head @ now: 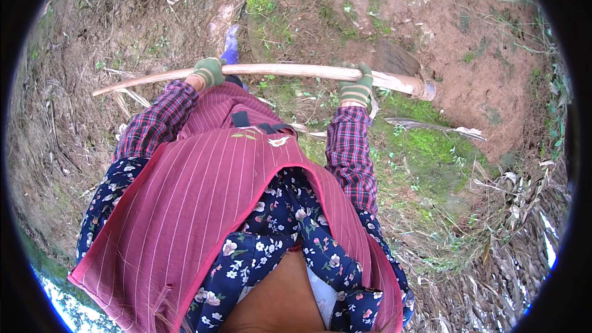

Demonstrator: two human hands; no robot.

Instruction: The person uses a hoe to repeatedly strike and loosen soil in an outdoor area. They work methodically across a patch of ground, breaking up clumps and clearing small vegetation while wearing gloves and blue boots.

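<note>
A long, slightly curved wooden handle (286,70) of a hoe lies across the view in front of my body. My left hand (210,72), in a green striped knit glove, is closed around it left of the middle. Farther right my right hand (357,84), gloved alike, grips it nearer the head. The broad, soil-coloured hoe blade (396,59) is at the right end, against the reddish soil (467,83); its edge blends into the ground. The handle's thin end points left, beyond my left hand.
A blue-purple boot (231,45) shows beyond the handle near my left hand. Green moss (421,148) and small weeds grow on the ground, with a long dry leaf (430,126) lying at right. Dried stalks and leaves (485,277) stand at the lower right.
</note>
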